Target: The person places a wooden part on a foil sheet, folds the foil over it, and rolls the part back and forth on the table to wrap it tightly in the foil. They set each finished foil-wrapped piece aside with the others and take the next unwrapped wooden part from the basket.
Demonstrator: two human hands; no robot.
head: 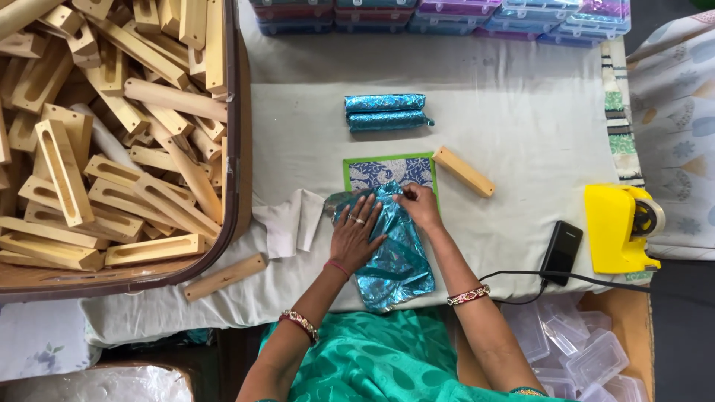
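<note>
On white-clothed table [521, 126]: left hand [356, 232] flat, fingers spread, pressing crinkled blue foil wrapping sheet [395, 260]; right hand [421, 205] pinching sheet's upper edge over green-bordered patterned mat [387, 168]. Plain wooden block [463, 171] just beside mat.

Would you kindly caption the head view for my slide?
Left hand and right hand press blue foil beside a basket of wooden blocks.

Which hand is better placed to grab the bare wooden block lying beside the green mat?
Probably the right hand: it pinches the blue foil at the mat's edge, nearest the wooden block. The left hand lies flat on the foil, farther away.
</note>
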